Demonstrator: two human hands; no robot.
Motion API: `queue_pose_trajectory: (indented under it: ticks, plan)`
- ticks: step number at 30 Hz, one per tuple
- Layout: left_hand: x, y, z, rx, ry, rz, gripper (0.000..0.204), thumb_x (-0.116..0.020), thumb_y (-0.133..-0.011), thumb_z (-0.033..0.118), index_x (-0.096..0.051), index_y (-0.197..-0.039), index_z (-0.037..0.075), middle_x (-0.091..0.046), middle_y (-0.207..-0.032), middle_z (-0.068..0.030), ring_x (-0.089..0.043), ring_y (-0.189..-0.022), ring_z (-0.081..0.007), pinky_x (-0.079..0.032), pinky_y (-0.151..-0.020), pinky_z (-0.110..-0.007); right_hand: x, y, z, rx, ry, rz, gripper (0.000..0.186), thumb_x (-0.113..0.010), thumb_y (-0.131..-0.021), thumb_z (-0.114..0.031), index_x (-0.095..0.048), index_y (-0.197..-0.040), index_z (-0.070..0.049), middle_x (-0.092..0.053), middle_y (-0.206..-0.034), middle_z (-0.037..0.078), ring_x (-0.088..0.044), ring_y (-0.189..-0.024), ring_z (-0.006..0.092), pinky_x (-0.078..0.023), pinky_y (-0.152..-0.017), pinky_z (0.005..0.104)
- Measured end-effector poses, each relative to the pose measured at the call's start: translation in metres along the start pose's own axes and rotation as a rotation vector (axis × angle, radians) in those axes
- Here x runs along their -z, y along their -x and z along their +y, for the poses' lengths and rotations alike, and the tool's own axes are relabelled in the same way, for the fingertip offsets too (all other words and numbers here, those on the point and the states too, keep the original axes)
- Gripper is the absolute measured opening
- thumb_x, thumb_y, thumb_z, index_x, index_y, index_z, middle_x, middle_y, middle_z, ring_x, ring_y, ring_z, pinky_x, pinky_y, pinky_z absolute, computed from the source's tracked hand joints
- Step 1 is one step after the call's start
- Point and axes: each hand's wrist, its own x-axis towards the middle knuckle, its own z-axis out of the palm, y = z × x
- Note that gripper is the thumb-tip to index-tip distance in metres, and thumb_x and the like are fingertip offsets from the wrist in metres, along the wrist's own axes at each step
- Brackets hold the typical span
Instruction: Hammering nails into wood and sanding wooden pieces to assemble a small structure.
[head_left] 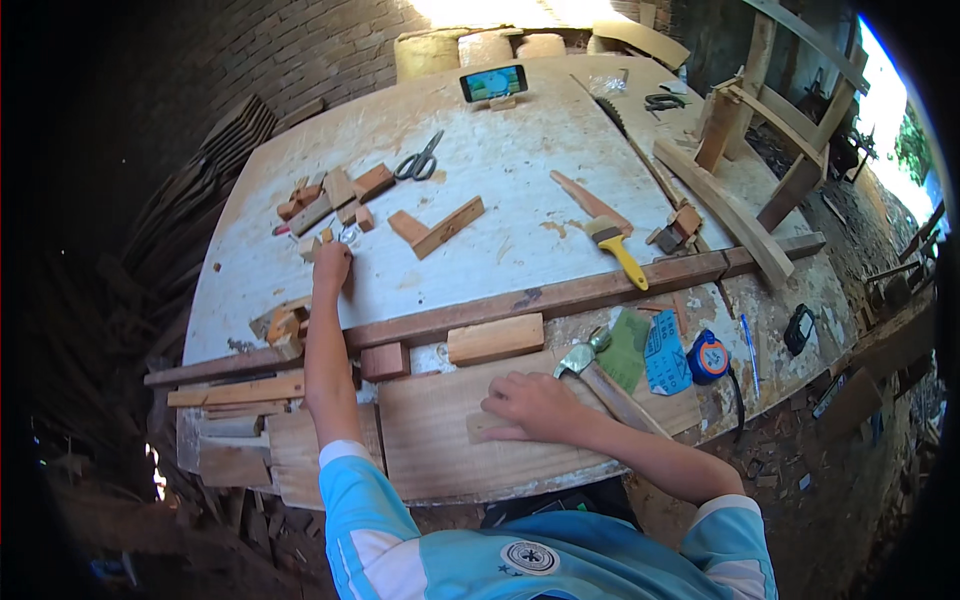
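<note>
My left hand (333, 266) reaches far out over the white tabletop, fingers curled together beside a few small wood blocks (311, 248). What sits between its fingertips, if anything, is too small to make out. Close to me, my right hand (532, 407) rests on a wide light-brown board (420, 408). Its fingers are bent, and a small flat tan piece (484, 428) shows under the thumb. A hammer (612, 390) lies just right of that hand, its head against a green sheet of sandpaper (627, 347). A pale wood block (495, 339) lies beyond the board.
A long brown wooden bar (590, 289) crosses the table. Farther off lie an L-shaped wood joint (437, 227), scissors (420, 160), a yellow-handled brush (622, 254) and a propped phone (493, 84). At right are a tape measure (709, 358), blue pen (750, 350) and wooden frame (775, 130).
</note>
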Motion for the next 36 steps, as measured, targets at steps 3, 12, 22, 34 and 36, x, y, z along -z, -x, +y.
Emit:
queue_pose_trajectory:
  ticks: [3, 12, 22, 34, 36]
  plan:
    - [0.003, 0.0, 0.008, 0.022, -0.08, -0.007, 0.012, -0.059, -0.076, 0.006, -0.07, -0.078, 0.003, -0.065, -0.085, -0.0209, -0.063, -0.082, -0.036, -0.05, -0.074, -0.044, 0.002, 0.005, -0.003, -0.011, -0.006, -0.001, 0.039, -0.061, -0.079, -0.047, -0.059, -0.079, -0.008, -0.053, -0.08, 0.006, -0.058, -0.075, 0.0216, -0.049, -0.06, 0.0335]
    - [0.088, 0.1, 0.132, 0.029, 0.848, 0.127, 0.015, -0.069, -0.08, 0.012, -0.065, -0.085, -0.002, -0.065, -0.074, -0.0037, -0.059, -0.064, -0.0108, -0.047, -0.059, -0.025, -0.002, 0.002, 0.003, -0.087, -0.035, -0.044, 0.042, -0.062, -0.077, -0.049, -0.06, -0.087, -0.008, -0.055, -0.079, 0.008, -0.06, -0.076, 0.0275, -0.048, -0.062, 0.0386]
    - [0.086, 0.292, 0.214, 0.356, 1.231, 0.032, 0.011, -0.066, -0.082, 0.006, -0.067, -0.09, 0.0, -0.065, -0.091, -0.0035, -0.059, -0.082, -0.0099, -0.046, -0.077, -0.024, 0.071, 0.026, 0.003, -0.309, 0.295, -0.041, 0.053, -0.067, -0.08, -0.023, -0.046, -0.125, -0.005, -0.055, -0.101, 0.019, -0.054, -0.097, 0.0369, -0.043, -0.087, 0.0423]
    - [0.085, 0.294, 0.233, 0.069, 1.035, 0.042, 0.012, -0.068, -0.077, 0.012, -0.067, -0.079, 0.0, -0.065, -0.08, -0.0089, -0.058, -0.081, -0.0211, -0.045, -0.075, -0.031, 0.065, 0.086, 0.016, -0.546, -0.006, 0.037, 0.064, -0.057, -0.079, -0.012, -0.028, -0.135, -0.003, -0.055, -0.097, 0.029, -0.057, -0.091, 0.0417, -0.045, -0.081, 0.044]
    - [0.085, 0.292, 0.235, 0.008, 0.956, 0.048, 0.012, -0.068, -0.077, 0.013, -0.067, -0.08, 0.001, -0.065, -0.081, -0.0088, -0.057, -0.08, -0.0233, -0.045, -0.074, -0.033, 0.084, 0.064, -0.01, -0.585, -0.129, 0.041, 0.062, -0.056, -0.08, -0.012, -0.03, -0.135, -0.003, -0.054, -0.087, 0.022, -0.058, -0.083, 0.0337, -0.046, -0.076, 0.0406]
